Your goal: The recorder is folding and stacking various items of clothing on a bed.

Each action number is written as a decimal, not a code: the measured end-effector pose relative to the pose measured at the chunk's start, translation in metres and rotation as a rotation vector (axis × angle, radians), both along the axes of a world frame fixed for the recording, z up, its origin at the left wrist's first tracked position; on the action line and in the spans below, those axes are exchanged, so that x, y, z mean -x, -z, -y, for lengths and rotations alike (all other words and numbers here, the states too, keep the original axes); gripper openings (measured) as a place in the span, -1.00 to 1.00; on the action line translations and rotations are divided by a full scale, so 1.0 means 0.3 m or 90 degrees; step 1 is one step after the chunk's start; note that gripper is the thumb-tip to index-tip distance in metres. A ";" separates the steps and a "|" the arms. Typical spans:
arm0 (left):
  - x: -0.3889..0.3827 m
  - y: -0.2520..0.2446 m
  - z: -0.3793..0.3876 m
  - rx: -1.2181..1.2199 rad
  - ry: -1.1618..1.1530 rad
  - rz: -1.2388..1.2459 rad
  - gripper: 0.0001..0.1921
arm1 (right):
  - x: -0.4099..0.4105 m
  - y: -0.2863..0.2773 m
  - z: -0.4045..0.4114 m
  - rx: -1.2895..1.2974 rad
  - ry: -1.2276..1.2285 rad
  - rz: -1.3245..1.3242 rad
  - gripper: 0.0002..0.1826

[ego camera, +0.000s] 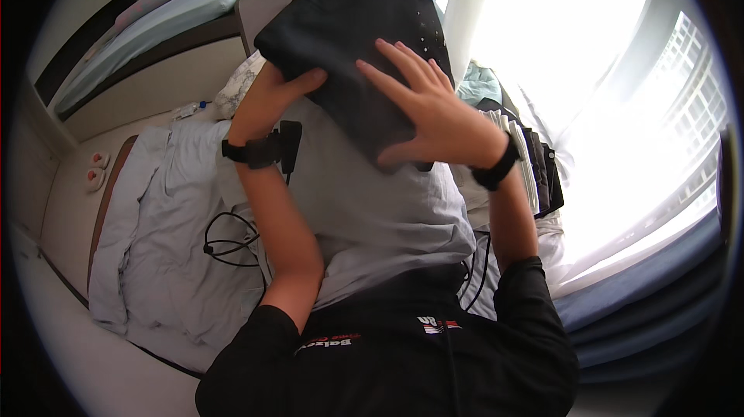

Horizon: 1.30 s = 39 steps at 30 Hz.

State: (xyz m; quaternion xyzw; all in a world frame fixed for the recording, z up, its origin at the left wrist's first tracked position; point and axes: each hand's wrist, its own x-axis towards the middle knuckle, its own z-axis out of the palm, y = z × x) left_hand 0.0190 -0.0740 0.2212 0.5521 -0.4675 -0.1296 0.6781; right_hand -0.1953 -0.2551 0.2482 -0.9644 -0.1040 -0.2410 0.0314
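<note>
A folded black cloth garment (pixel 354 27) with small light dots along its right side is raised in front of me. My left hand (pixel 279 91) grips its lower left edge, the thumb on top and the fingers hidden beneath. Spread over its lower right part is my right hand (pixel 430 103), fingers apart and slightly blurred; it seems to rest on the cloth. Under the garment lies a grey pillow or cushion (pixel 372 208). Both wrists wear black bands, and a black box-like device (pixel 290 146) is beside the left one.
Folded garments (pixel 526 167) stand in a stack at the right, near sheer curtains (pixel 523 39). A black cable (pixel 232 239) lies on rumpled grey bedding (pixel 168 231). Farther left are a plastic bottle (pixel 187 110) and a pair of slippers (pixel 97 170) on the floor. Another bed (pixel 174 21) is at the upper left.
</note>
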 end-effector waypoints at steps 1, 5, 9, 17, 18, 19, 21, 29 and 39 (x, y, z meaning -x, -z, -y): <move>-0.005 -0.006 0.003 -0.008 -0.014 -0.005 -0.28 | -0.011 0.023 -0.043 0.026 0.068 0.011 0.27; -0.028 0.014 0.010 0.076 0.019 0.018 -0.27 | -0.031 0.059 -0.085 0.013 0.101 0.065 0.16; -0.033 0.018 -0.012 -0.069 0.032 0.021 -0.29 | -0.019 0.015 -0.062 -0.279 0.030 0.151 -0.15; 0.004 0.020 0.060 -0.039 -0.065 0.212 -0.50 | -0.006 -0.290 0.102 -0.126 0.049 0.387 -0.60; 0.016 0.020 0.058 0.056 -0.117 0.156 -0.52 | 0.005 -0.359 0.099 -0.085 0.081 0.455 -0.61; 0.034 0.021 0.059 0.154 -0.164 0.098 -0.53 | 0.037 -0.429 0.093 -0.039 0.118 0.523 -0.62; 0.118 -0.057 -0.008 0.121 -0.346 0.147 -0.66 | 0.085 -0.525 0.093 -0.010 0.140 0.625 -0.64; 0.185 -0.125 -0.138 0.508 -0.721 0.454 -0.70 | 0.290 -0.715 0.124 0.217 0.130 0.885 -0.70; 0.071 -0.069 -0.111 0.204 -0.467 0.257 -0.54 | -0.081 -0.431 0.361 0.188 0.324 0.475 -0.42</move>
